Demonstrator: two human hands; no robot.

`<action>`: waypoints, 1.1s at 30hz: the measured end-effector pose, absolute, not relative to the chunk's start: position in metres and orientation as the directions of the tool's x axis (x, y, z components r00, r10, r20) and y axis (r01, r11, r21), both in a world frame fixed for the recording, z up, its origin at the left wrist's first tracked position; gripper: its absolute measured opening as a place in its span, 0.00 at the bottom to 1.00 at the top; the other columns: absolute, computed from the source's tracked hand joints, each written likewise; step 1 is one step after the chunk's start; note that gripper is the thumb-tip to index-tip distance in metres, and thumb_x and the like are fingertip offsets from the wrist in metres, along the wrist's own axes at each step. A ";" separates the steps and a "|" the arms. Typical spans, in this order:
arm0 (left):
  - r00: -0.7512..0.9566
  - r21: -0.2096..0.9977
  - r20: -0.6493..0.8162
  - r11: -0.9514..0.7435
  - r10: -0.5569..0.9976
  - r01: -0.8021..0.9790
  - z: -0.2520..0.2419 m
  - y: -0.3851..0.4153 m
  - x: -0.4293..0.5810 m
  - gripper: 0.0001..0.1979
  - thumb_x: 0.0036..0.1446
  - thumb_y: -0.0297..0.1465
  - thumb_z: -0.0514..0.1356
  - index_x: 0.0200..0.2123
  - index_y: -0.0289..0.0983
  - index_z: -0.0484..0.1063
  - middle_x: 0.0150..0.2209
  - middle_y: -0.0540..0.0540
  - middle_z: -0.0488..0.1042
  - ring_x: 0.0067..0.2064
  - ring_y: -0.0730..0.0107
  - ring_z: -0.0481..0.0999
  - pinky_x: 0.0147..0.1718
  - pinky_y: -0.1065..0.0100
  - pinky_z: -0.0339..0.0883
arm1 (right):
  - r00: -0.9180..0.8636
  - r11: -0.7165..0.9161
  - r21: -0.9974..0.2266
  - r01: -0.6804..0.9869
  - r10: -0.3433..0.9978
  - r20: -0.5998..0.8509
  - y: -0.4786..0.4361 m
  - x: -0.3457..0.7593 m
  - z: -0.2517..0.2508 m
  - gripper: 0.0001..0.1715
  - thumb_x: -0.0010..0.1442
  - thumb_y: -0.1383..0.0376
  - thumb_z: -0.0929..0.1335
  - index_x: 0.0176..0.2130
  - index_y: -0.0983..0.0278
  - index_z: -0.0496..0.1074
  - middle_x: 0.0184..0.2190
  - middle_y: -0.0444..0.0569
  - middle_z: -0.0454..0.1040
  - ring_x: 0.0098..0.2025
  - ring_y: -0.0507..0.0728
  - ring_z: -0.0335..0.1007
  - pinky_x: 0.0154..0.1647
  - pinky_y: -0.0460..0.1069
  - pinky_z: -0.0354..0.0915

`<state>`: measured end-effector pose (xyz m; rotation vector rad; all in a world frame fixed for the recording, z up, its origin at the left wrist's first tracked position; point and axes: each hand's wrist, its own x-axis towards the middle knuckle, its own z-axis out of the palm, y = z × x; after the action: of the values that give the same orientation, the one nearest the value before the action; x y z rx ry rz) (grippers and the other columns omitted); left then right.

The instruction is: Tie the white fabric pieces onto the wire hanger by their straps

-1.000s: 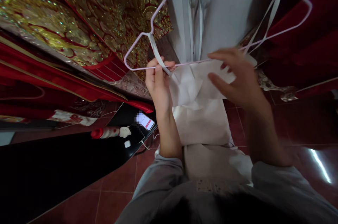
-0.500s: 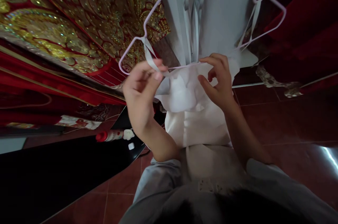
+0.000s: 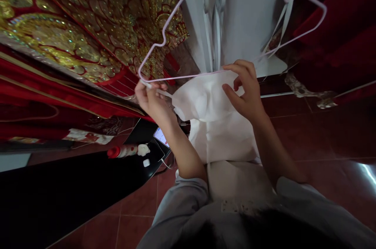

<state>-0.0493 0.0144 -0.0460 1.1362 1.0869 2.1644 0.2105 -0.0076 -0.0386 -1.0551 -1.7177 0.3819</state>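
A pale pink hanger (image 3: 176, 4) spans the upper middle, its lower bar above a white garment (image 3: 208, 100). At the hanger's lower left corner, my left hand (image 3: 154, 98) pinches a white strap (image 3: 164, 92) that runs to the garment. My right hand (image 3: 243, 88) is beside the garment's top right, fingertips near the hanger bar, with thumb and fingers apart. Another white strap (image 3: 284, 22) loops over the hanger's right notch.
Red clothing with gold sequins (image 3: 73, 41) hangs at the left, dark red fabric (image 3: 349, 26) at the right. A black table (image 3: 73, 190) at lower left carries a red-capped bottle (image 3: 122, 151), a white case (image 3: 146, 162) and a phone (image 3: 161, 136).
My left hand has moved left and down with the strap, which has come off the hanger's left notch. The hanger's left end has shifted slightly right. The phone has come into view.
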 end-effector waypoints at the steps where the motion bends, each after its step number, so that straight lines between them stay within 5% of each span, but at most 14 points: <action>1: -0.532 0.834 0.424 -0.545 0.733 -0.086 -0.043 0.011 -0.040 0.05 0.65 0.38 0.65 0.44 0.48 0.77 0.33 0.51 0.78 0.37 0.68 0.81 0.41 0.63 0.77 | -0.073 0.568 -0.682 0.461 0.790 0.609 -0.008 0.210 -0.038 0.28 0.64 0.61 0.67 0.61 0.44 0.68 0.60 0.49 0.70 0.34 0.55 0.66 0.35 0.57 0.72; 3: -0.446 0.869 0.349 -0.463 0.825 -0.176 -0.032 0.005 -0.021 0.07 0.65 0.38 0.65 0.43 0.43 0.77 0.35 0.48 0.78 0.36 0.69 0.81 0.41 0.64 0.77 | -0.078 0.576 -0.682 0.452 0.787 0.613 -0.010 0.209 -0.036 0.27 0.64 0.62 0.67 0.61 0.45 0.69 0.59 0.49 0.70 0.35 0.55 0.67 0.35 0.57 0.72; 7: -0.335 0.872 0.320 -0.413 0.886 -0.262 -0.011 -0.007 0.004 0.12 0.67 0.44 0.63 0.45 0.41 0.75 0.46 0.43 0.80 0.49 0.61 0.82 0.52 0.62 0.77 | -0.091 0.591 -0.677 0.439 0.779 0.621 -0.013 0.204 -0.032 0.28 0.65 0.62 0.67 0.62 0.46 0.68 0.59 0.50 0.70 0.38 0.56 0.71 0.36 0.56 0.72; 11: -0.306 0.815 0.374 -0.467 0.876 -0.343 -0.006 -0.011 0.011 0.17 0.69 0.49 0.62 0.42 0.41 0.70 0.38 0.47 0.77 0.48 0.62 0.83 0.56 0.60 0.75 | -0.092 0.664 -0.616 0.424 0.708 0.700 -0.009 0.209 -0.035 0.26 0.64 0.59 0.69 0.61 0.50 0.71 0.58 0.51 0.72 0.49 0.59 0.73 0.38 0.54 0.73; 15: -0.326 0.797 0.396 -0.497 0.859 -0.342 -0.009 -0.011 0.016 0.17 0.68 0.48 0.63 0.42 0.41 0.70 0.35 0.48 0.75 0.45 0.64 0.83 0.58 0.60 0.74 | 0.318 0.667 -0.669 0.327 0.589 0.743 0.009 0.238 -0.051 0.26 0.60 0.55 0.74 0.57 0.51 0.73 0.58 0.49 0.71 0.58 0.60 0.69 0.45 0.53 0.73; 17: -0.336 0.800 0.394 -0.500 0.855 -0.331 -0.010 -0.010 0.019 0.16 0.69 0.48 0.62 0.44 0.41 0.70 0.35 0.48 0.76 0.45 0.64 0.83 0.57 0.60 0.74 | 0.488 0.650 -0.727 0.223 0.571 0.660 0.018 0.255 -0.058 0.28 0.57 0.56 0.76 0.57 0.53 0.74 0.54 0.49 0.73 0.53 0.57 0.72 0.42 0.50 0.71; 21: -0.345 0.788 0.385 -0.499 0.856 -0.359 -0.013 -0.007 0.025 0.15 0.68 0.45 0.64 0.48 0.43 0.70 0.34 0.49 0.75 0.45 0.63 0.82 0.57 0.58 0.73 | 0.370 0.548 -0.828 0.119 0.749 0.549 0.022 0.265 -0.051 0.12 0.58 0.58 0.75 0.42 0.61 0.80 0.36 0.48 0.78 0.28 0.49 0.67 0.28 0.47 0.64; 26: -0.385 0.777 0.379 -0.515 0.842 -0.362 -0.016 -0.004 0.026 0.14 0.68 0.41 0.64 0.50 0.45 0.65 0.33 0.51 0.74 0.42 0.65 0.82 0.59 0.57 0.72 | 0.301 0.587 -0.800 0.122 0.746 0.594 0.013 0.244 -0.013 0.12 0.54 0.58 0.79 0.28 0.62 0.79 0.25 0.44 0.74 0.24 0.48 0.62 0.27 0.47 0.61; 33: -0.418 0.781 0.415 -0.552 0.808 -0.292 -0.017 0.002 0.021 0.10 0.69 0.37 0.61 0.44 0.45 0.60 0.31 0.53 0.73 0.38 0.68 0.81 0.52 0.61 0.76 | 0.297 0.618 -0.779 0.109 0.727 0.619 0.014 0.252 0.025 0.11 0.55 0.64 0.75 0.40 0.57 0.86 0.18 0.41 0.72 0.13 0.45 0.54 0.12 0.44 0.43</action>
<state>0.0212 0.0022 -0.0174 1.0570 0.8171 2.0196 0.2518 0.0142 0.0249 -0.8411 -1.2233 0.4827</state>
